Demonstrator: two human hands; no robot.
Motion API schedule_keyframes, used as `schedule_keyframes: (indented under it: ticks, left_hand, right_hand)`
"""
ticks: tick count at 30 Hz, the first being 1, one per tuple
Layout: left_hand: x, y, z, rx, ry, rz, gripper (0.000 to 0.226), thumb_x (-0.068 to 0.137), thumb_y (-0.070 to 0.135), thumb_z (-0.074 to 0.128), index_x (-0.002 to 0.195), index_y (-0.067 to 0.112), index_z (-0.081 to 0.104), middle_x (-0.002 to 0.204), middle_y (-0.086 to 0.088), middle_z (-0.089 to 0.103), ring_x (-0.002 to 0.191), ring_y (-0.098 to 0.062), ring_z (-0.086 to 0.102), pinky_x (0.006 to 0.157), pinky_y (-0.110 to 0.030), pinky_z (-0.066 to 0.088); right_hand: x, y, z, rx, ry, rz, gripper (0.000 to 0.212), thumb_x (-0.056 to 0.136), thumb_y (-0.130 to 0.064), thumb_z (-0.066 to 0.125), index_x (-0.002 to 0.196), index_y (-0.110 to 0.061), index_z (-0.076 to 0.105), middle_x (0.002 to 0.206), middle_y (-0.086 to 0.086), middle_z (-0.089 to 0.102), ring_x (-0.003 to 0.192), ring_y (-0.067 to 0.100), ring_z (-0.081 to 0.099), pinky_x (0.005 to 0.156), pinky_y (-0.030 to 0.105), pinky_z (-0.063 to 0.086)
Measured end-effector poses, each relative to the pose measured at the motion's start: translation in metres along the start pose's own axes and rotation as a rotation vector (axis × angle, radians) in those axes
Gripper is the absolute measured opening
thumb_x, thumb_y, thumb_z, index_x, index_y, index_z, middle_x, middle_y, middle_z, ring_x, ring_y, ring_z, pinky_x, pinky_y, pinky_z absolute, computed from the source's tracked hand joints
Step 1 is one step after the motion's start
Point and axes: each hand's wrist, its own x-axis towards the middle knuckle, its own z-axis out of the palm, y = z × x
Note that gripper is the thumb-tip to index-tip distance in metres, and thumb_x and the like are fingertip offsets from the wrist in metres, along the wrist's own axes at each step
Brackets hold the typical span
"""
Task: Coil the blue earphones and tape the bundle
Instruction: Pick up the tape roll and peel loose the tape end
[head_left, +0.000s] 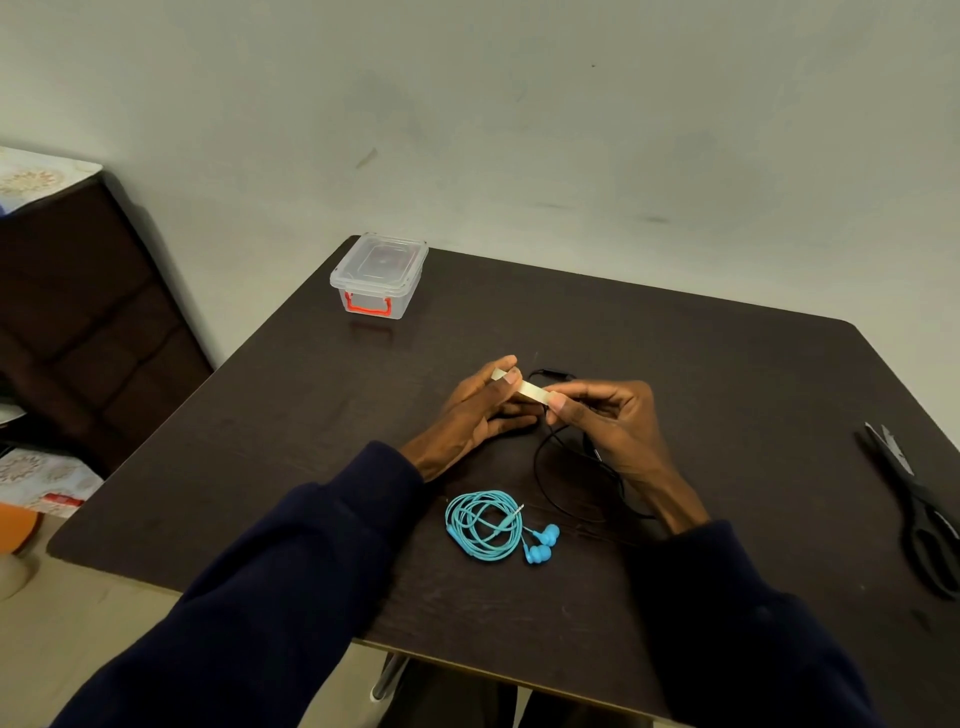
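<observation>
Head camera view, looking down over two dark sleeves at a dark table (727, 389); the blue earphones (488, 525) lie near the person's edge, between the forearms, wound into a loose round coil with both earbuds at its right side and the plug resting across it; nothing touches them.

Farther out, at the middle of the table, both hands hold a short pale strip of tape (530, 388) stretched between them; the left hand (480, 410) pinches its far-left end between thumb and forefinger, other fingers loose; the right hand (608, 421) pinches its near-right end; a thin black cable (566, 467) loops under the right hand, and I cannot tell whether that hand also grips it.

Scissors (914, 509) lie at the right edge; a clear lidded box (379, 275) sits at the far left corner.

Coiling looks finished and taping is the step in hand; next, the strip likely needs bringing near to the coil and wrapping round its gathered strands, kept taut so it does not stick to itself.
</observation>
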Motion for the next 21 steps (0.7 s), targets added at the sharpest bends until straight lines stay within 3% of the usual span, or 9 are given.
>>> schedule_keyframes:
  ticks: [3,7,13,21]
  left_hand:
    - [-0.0011,0.0019,0.0010,-0.005,0.006,0.000,0.071,0.090,0.030,0.052,0.153,0.007,0.030,0.116,-0.017,0.063,0.110,-0.029,0.064,0.107,-0.048,0.049]
    - [-0.0005,0.0015,-0.0009,0.031,0.005,0.007,0.054,0.102,0.024,0.043,0.152,0.007,0.034,0.121,-0.021,0.061,0.112,-0.030,0.062,0.099,-0.041,0.053]
    - [0.0006,-0.0012,-0.0035,0.066,0.005,0.033,0.059,0.091,0.034,0.058,0.144,0.012,0.045,0.120,-0.015,0.067,0.121,-0.037,0.062,0.106,-0.050,0.050]
    - [0.0014,-0.0005,-0.0046,0.075,0.014,0.010,0.064,0.088,0.029,0.064,0.147,0.014,0.043,0.128,-0.017,0.065,0.121,-0.033,0.065,0.103,-0.046,0.053]
  right_hand:
    - [0.0007,0.0027,-0.0022,0.017,0.006,-0.001,0.023,0.086,-0.032,0.078,0.102,-0.017,0.080,0.082,0.010,0.077,0.076,0.019,0.073,0.073,0.024,0.055]
    - [0.0027,0.0058,-0.0065,0.020,0.026,-0.002,0.023,0.088,-0.031,0.077,0.105,-0.015,0.079,0.085,0.012,0.076,0.080,0.023,0.073,0.076,0.027,0.055]
    - [0.0005,0.0054,-0.0045,-0.002,0.008,-0.018,0.019,0.088,-0.029,0.077,0.103,-0.018,0.079,0.085,0.010,0.077,0.079,0.022,0.074,0.073,0.024,0.056]
    - [0.0002,0.0017,-0.0040,0.003,0.010,-0.013,0.016,0.089,-0.028,0.076,0.102,-0.018,0.079,0.085,0.010,0.076,0.079,0.020,0.073,0.073,0.022,0.055]
